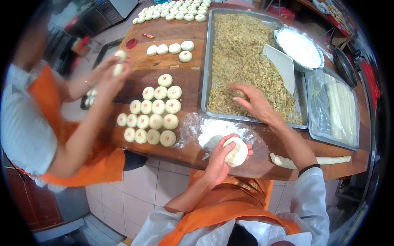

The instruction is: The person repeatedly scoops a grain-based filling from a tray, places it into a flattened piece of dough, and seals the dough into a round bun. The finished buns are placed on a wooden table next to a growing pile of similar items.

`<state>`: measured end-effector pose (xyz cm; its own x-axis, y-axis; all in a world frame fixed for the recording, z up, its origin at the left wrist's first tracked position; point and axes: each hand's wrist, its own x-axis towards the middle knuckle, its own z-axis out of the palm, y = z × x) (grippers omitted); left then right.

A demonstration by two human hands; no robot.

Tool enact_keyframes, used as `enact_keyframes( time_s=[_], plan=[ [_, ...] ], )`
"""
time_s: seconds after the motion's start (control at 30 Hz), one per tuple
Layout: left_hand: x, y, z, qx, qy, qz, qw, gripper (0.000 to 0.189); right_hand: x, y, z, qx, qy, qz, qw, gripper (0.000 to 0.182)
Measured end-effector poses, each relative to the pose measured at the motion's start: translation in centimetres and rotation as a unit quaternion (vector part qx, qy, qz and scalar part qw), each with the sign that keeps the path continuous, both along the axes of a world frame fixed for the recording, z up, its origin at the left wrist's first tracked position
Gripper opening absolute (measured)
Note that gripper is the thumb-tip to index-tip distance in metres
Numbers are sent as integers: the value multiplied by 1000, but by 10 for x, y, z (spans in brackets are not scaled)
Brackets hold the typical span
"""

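Note:
On the palm of my left hand (217, 160) lies a flattened round dough wrapper (239, 152), my thumb pressing on its inner face. It is just off the front edge of the wooden table, beside a patch of white flour (215, 129). My right hand (251, 101) reaches into a large metal tray (255, 118) of crumbly brown filling (240, 46). Its thumb and fingers curl around a small clump of that filling, partly hidden by the fingers. A white plastic scraper (281, 66) leans in the filling, right of my hand.
Left of the tray sit rows of round buns with red marks (158, 106). A co-worker (74, 123) stands at left, holding dough rounds. At right are a bowl of white powder (298, 47), a plastic-covered tray of dough strips (338, 107) and a dough rope (334, 160) under my right forearm.

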<state>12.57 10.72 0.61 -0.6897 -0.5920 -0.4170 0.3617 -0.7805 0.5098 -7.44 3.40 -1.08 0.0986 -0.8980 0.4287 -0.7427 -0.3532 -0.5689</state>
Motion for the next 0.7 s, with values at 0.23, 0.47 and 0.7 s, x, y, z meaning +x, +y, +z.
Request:
enact_keyframes(
  time_s=[0.23, 0.47, 0.7],
  plan=[
    [1, 1, 4, -2, -18, -1, 1000, 30, -9, 22, 21, 79, 182, -74, 977, 23],
    [-4, -2, 5, 26, -10, 0, 1000, 26, -15, 7, -3, 43, 221, -111, 968, 18],
    [-7, -9, 2, 68, 32, -27, 997, 39, -31, -7, -3, 79, -141, -172, 972, 24]
  ],
)
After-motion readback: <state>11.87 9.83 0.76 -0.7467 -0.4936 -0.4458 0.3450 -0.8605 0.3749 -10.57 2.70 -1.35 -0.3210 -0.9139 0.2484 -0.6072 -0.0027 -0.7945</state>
